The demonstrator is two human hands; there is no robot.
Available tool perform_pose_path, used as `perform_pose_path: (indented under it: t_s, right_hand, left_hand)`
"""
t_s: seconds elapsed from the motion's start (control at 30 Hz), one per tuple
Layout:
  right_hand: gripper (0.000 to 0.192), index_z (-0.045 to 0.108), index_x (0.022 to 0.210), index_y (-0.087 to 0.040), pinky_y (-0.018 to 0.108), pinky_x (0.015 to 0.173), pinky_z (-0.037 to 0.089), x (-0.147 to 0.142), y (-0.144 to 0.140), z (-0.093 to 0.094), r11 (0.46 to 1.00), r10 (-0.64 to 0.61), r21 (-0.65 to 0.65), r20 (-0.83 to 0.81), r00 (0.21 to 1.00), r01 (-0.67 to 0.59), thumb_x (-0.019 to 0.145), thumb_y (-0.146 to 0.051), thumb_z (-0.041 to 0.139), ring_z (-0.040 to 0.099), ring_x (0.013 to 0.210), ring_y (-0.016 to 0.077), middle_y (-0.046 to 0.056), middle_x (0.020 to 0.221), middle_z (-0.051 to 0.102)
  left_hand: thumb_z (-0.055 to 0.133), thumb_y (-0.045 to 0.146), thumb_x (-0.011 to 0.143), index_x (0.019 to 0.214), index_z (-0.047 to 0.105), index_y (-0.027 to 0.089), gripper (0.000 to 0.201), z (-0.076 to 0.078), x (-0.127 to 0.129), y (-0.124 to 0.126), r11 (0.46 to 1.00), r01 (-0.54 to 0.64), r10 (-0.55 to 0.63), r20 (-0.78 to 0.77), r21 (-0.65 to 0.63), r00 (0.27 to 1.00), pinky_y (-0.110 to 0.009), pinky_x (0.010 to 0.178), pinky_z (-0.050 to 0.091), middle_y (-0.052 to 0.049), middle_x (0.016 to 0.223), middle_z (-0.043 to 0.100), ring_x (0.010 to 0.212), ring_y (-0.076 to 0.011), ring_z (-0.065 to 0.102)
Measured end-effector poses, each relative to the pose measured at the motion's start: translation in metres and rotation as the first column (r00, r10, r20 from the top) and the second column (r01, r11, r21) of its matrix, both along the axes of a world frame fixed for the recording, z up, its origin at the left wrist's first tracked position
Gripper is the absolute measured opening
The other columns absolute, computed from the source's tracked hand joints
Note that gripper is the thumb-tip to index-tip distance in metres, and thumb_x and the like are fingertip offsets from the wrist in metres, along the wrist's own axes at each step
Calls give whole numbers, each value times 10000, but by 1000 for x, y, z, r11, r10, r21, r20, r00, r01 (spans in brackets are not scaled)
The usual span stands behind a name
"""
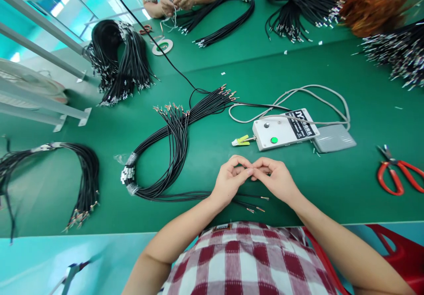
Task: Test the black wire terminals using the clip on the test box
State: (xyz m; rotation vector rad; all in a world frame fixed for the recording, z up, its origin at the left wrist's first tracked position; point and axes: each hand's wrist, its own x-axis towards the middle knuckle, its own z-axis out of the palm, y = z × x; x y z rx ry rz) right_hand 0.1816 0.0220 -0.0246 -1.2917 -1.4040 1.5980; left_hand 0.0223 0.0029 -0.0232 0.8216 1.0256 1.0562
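Observation:
My left hand (pixel 230 180) and my right hand (pixel 276 178) meet fingertip to fingertip just above the green table (pixel 331 87), near its front edge. The fingers are pinched together; whatever sits between them is too small to make out. Thin black wires with copper ends (pixel 251 202) lie under both hands. They run left into a looped bundle of black wires (pixel 172 145) bound with a white band. A white test box (pixel 281 131) with a green button and a yellow-green clip (pixel 241 141) sits just beyond my hands.
A grey foot pedal (pixel 334 138) with grey cable lies right of the box. Red scissors (pixel 395 175) rest at the right. More black wire bundles (pixel 122 63) lie left and far. Across the table another person's hands (pixel 177 1) work on wires. Metal rails (pixel 43 52) stand at left.

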Motion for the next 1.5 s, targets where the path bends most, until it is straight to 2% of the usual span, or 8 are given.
perform_pose_path:
  t_s: [0.2, 0.37, 0.47, 0.6, 0.83, 1.07, 1.33, 1.5]
  right_hand:
    - [152, 643, 820, -229, 314, 711, 529, 2, 3, 4, 979, 82, 163, 234, 969, -122, 917, -327, 581, 697, 751, 193, 20, 790, 723]
    - [124, 603, 809, -245, 315, 697, 474, 3, 5, 6, 938, 82, 265, 461, 884, -225, 922, -269, 555, 649, 755, 188, 13, 824, 690]
    - [130, 608, 822, -247, 318, 710, 463, 4, 5, 4, 928, 86, 276, 494, 865, -250, 933, -271, 545, 644, 779, 189, 13, 854, 689]
    - [132, 652, 893, -253, 323, 755, 487, 4, 7, 1, 937, 110, 262, 405, 908, -231, 948, -309, 545, 662, 821, 190, 17, 919, 713]
    - [131, 679, 900, -230, 307, 755, 513, -2, 6, -2, 970, 94, 202, 205, 974, -137, 925, -317, 585, 685, 808, 186, 24, 883, 737]
    - [131, 654, 759, -211, 279, 663, 475, -8, 7, -5, 984, 21, 177, 78, 997, -35, 866, -264, 602, 623, 673, 151, -8, 718, 684]
    - [141, 624, 725, -212, 276, 659, 468, -6, 4, -8, 977, 13, 209, 154, 988, -45, 858, -242, 592, 602, 663, 145, -17, 703, 662]
    - [128, 622, 758, -221, 277, 680, 464, -3, 4, -6, 949, 38, 293, 265, 964, -118, 880, -219, 584, 611, 700, 145, -21, 744, 660]
  left_hand:
    - [583, 413, 924, 928, 542, 189, 228, -9, -3, -4, 1000, 13, -5, -283, 24, 959, -206, 430, 344, 58, 560, 503, 426, -84, 447]
    - [479, 294, 967, 911, 616, 207, 172, -10, -5, -10, 919, 161, 121, -647, 360, 753, -306, 781, 490, -67, 911, 641, 849, -176, 607]
    - [495, 301, 961, 895, 595, 197, 159, -14, -6, -8, 953, 108, 79, -575, 284, 814, -277, 703, 477, -44, 842, 624, 751, -150, 583]
    - [594, 383, 914, 877, 532, 172, 223, -16, -8, -2, 996, -23, 44, -251, 86, 967, -212, 506, 370, 15, 725, 572, 515, -67, 449]
    - [652, 463, 870, 886, 500, 173, 327, -12, -11, 1, 999, -30, 31, -110, 15, 993, -190, 444, 318, 28, 738, 559, 462, -39, 461]
    - [664, 437, 868, 1035, 621, 153, 332, -4, -11, 1, 996, 81, -75, -128, 43, 989, -187, 452, 320, 22, 744, 539, 491, -36, 443]
    - [653, 426, 872, 924, 555, 176, 273, -13, -4, -3, 995, -79, 72, -100, -69, 992, -176, 369, 246, 75, 500, 505, 359, -52, 384]
    - [529, 373, 953, 931, 542, 196, 178, -15, -7, -12, 996, -5, 40, -407, 87, 913, -204, 452, 389, 42, 599, 555, 455, -89, 510]
